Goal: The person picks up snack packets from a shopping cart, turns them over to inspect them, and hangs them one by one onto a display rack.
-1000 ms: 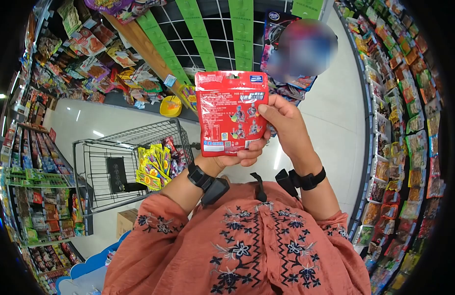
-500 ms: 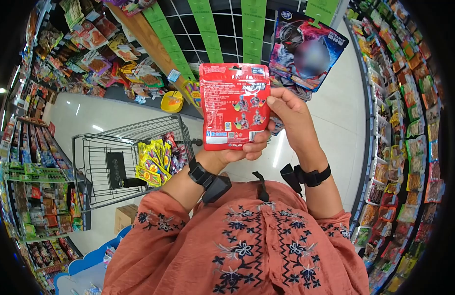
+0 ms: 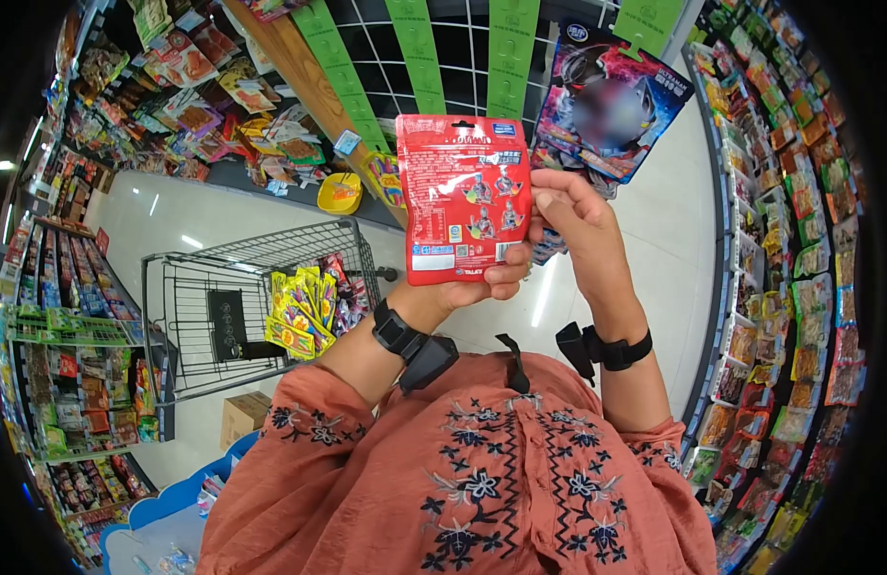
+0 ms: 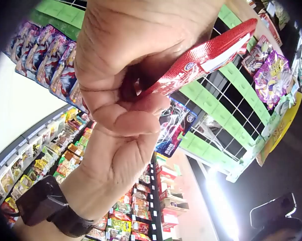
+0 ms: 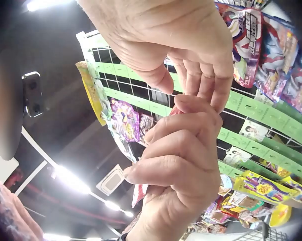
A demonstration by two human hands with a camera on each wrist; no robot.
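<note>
A red pouch [image 3: 465, 206], its printed back toward the head camera, is held upright in the left hand [image 3: 472, 287]. The left fingers wrap round its lower right edge; most of that hand is behind the pouch. In the left wrist view the pouch [image 4: 206, 60] shows edge-on, gripped by the left hand [image 4: 136, 55]. At the pouch's right edge is the right hand [image 3: 587, 230], fingers loosely bent and thumb off the front. The right wrist view shows the right hand [image 5: 171, 40] with thumb and fingers apart, its fingertips against the left hand [image 5: 181, 155].
A wire shopping cart [image 3: 194, 316] with yellow packets [image 3: 305, 307] stands at the left. Dark blue packs [image 3: 611, 105] hang from the rack behind the pouch. A yellow tub [image 3: 340, 194] is by the lower shelf. Snack shelves [image 3: 807, 287] line the right side.
The right thumb has come off the front of the pouch to its right edge. Pouch and hands have shifted slightly up and right in the head view. The left hand keeps its grip.
</note>
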